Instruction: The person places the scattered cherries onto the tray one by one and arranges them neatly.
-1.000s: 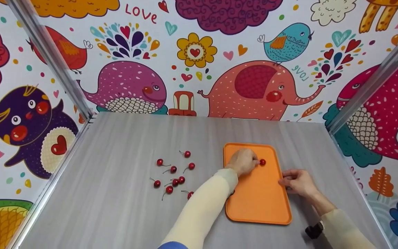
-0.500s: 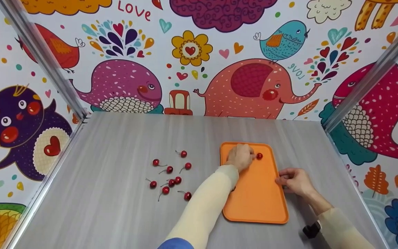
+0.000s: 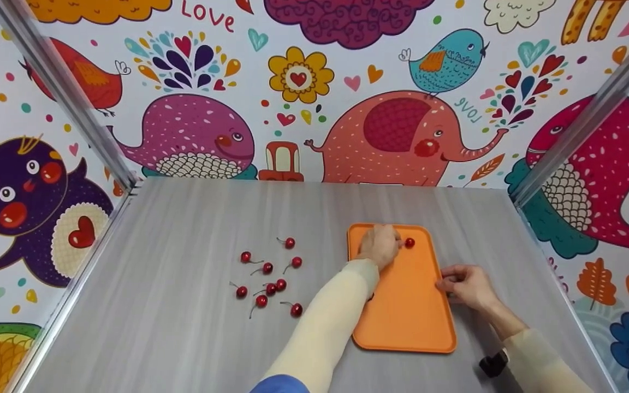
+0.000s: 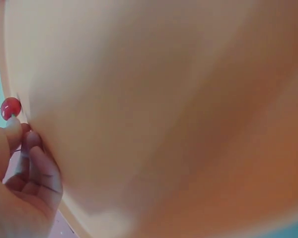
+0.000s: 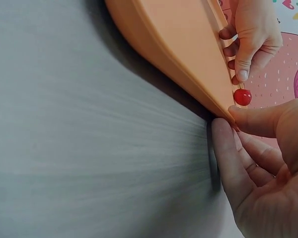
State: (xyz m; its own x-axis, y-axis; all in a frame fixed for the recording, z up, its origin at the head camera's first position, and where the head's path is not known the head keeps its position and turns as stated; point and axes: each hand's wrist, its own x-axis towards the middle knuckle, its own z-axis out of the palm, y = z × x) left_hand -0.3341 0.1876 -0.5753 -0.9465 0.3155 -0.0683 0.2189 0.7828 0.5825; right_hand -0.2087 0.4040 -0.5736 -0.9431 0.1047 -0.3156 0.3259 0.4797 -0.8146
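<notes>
Grey streaked worktop (image 3: pixel 183 327): rimmed, rounded-corner orange tray (image 3: pixel 402 314), right hand (image 3: pixel 470 285) pinching edge; left hand (image 3: pixel 381 245), narrow grip, holds glossy cherry (image 3: pixel 410 242) by stem over tray.

I'm in a booth-like workspace: a grey wood-grain tabletop (image 3: pixel 178 240) before me, slanting silver metal posts (image 3: pixel 62 93) at its far corners, white cartoon-printed walls (image 3: pixel 299 79) left, right and far.
</notes>
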